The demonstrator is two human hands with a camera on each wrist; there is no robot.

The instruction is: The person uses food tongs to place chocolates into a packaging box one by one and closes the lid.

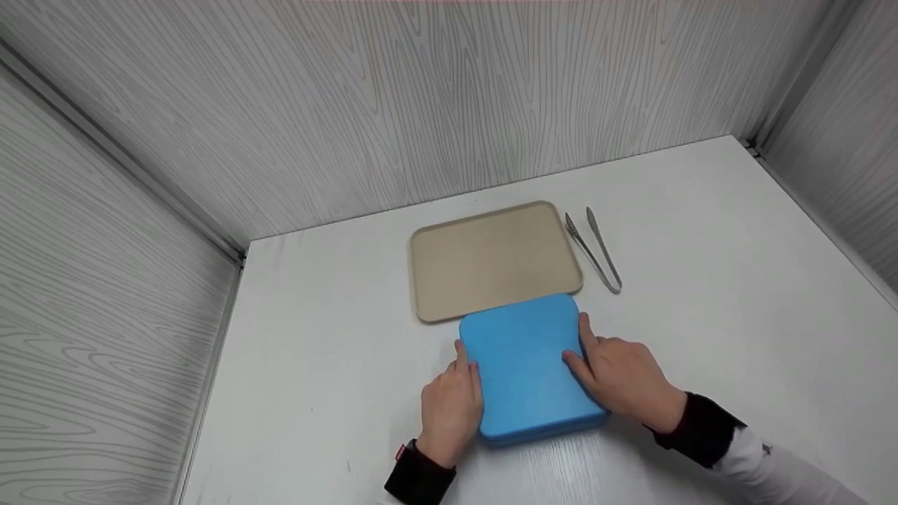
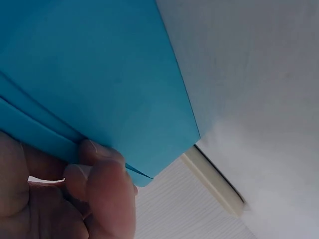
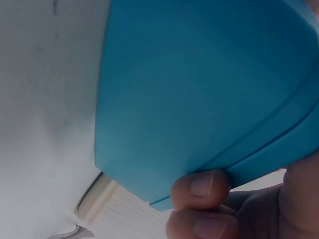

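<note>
A blue box with a lid [image 1: 525, 368] stands on the white table [image 1: 337, 351], just in front of a beige tray [image 1: 491, 259]. My left hand [image 1: 452, 403] grips the box's left side, its fingertips [image 2: 94, 164] curled at the lid's edge. My right hand [image 1: 617, 375] grips the right side, thumb on top, with fingertips [image 3: 202, 186] under the lid's rim. The blue box [image 2: 99, 84] [image 3: 199, 94] fills most of both wrist views.
Metal tongs [image 1: 595, 249] lie on the table right of the tray. Grey wood-grain walls [image 1: 351, 105] close in the table at the back and both sides. The beige tray's edge [image 2: 212, 181] [image 3: 97, 199] shows behind the box.
</note>
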